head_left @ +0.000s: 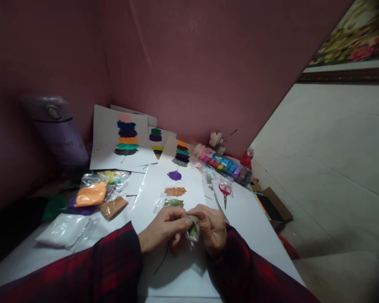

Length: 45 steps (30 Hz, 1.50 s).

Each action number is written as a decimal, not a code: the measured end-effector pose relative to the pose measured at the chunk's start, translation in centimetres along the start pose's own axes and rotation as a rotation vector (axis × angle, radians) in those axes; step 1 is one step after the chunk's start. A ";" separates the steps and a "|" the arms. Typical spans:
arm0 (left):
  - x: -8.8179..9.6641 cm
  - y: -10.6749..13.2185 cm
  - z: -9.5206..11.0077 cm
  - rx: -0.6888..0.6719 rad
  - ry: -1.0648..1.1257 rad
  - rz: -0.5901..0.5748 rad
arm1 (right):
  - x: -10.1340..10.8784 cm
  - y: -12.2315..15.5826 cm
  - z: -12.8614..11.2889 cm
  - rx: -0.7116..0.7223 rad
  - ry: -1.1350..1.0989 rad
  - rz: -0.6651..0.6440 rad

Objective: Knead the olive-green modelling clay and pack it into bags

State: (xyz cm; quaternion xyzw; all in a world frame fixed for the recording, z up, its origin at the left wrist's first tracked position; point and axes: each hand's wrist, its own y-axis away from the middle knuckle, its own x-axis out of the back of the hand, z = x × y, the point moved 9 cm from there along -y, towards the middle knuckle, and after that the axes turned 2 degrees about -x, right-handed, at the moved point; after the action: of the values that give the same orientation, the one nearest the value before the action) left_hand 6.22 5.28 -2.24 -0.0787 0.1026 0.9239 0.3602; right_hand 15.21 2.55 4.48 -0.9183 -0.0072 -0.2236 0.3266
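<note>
Between both hands is a small clear plastic bag (193,232) with green clay in it. My left hand (163,227) pinches the bag's left edge with thumb and fingers. On the other side, my right hand (213,229) is closed on the same bag, its fingers curled. Just beyond the hands, a patch of olive-green clay (173,203) lies on a white sheet (151,189). Above it on that sheet are a ridged orange clay patch (175,192) and a purple patch (174,175). A thin dark line runs down the sheet below my left hand.
Bagged orange clay (91,194), brown clay (114,208) and white clay (62,230) lie at left. A purple bottle (61,141) stands behind them. Sheets with coloured stacks (126,139) lean on the wall. At right are a fork (210,181), red-handled scissors (225,190) and a multicoloured clay pack (222,162).
</note>
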 end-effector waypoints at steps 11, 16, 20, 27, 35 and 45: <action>-0.4 0.6 1.2 -0.037 -0.167 0.043 | -0.1 -0.4 -2.2 0.125 0.091 -0.007; -0.5 0.7 1.2 -0.064 -0.188 0.046 | -0.1 -0.2 -1.8 0.107 0.069 -0.002; -0.5 0.5 1.1 -0.112 -0.124 0.022 | 0.1 0.0 0.5 -0.124 -0.066 0.030; -0.5 0.3 1.3 -0.137 -0.107 -0.003 | 0.0 0.2 1.4 -0.209 -0.136 0.041; -0.3 0.3 0.4 -0.075 -0.068 0.024 | 0.0 0.0 0.5 -0.103 -0.101 0.030; -0.3 0.1 0.0 -0.048 0.009 0.006 | -0.1 0.0 -0.5 -0.028 -0.063 0.011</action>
State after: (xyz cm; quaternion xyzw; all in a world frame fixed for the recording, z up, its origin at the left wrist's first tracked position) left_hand 6.36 5.02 -2.18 -0.0911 0.0822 0.9268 0.3551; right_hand 14.87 2.27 4.80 -0.9295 -0.0092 -0.1927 0.3143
